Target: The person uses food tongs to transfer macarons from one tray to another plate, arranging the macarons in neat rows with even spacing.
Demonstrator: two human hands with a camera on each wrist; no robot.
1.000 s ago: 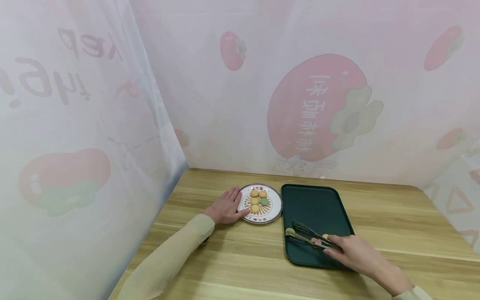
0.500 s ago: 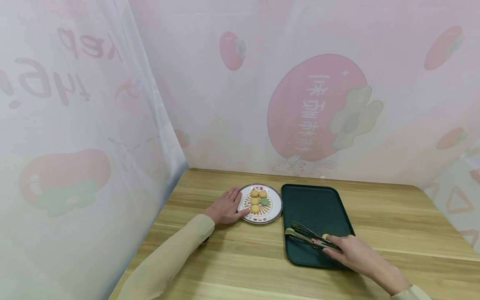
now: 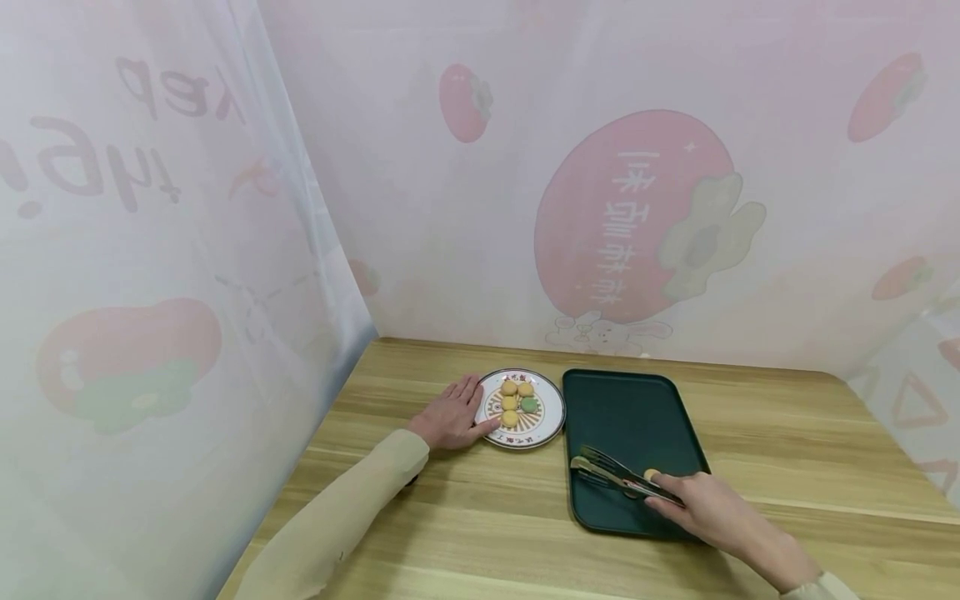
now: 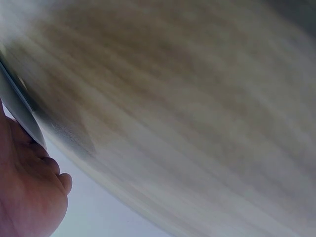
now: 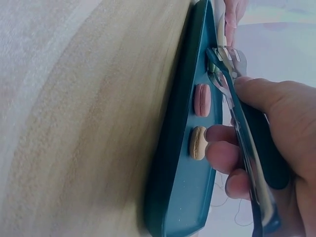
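Observation:
My left hand (image 3: 450,414) lies with extended fingers on the left rim of a white plate (image 3: 552,419). Several yellow macarons (image 3: 510,418) and a green macaron (image 3: 529,405) sit on that plate. Over the dark green tray (image 3: 622,408), my right hand (image 3: 712,510) grips metal tongs (image 3: 621,478) by their dark handles. The tong ends are at the tray's left edge, around a greenish macaron (image 5: 211,63) that they mostly hide. In the right wrist view, a pink macaron (image 5: 202,99) and a tan macaron (image 5: 197,143) stand out on the tray near my curled fingers.
The plate and tray stand side by side on a wooden table (image 3: 787,442), almost touching. Printed curtains (image 3: 465,217) hang behind the table and along its left side. Bare wood extends to the right of the tray.
The tong ends have drawn slightly closer together, and the tongs have shifted a little over the tray's left edge. My left hand and the plate stay in place.

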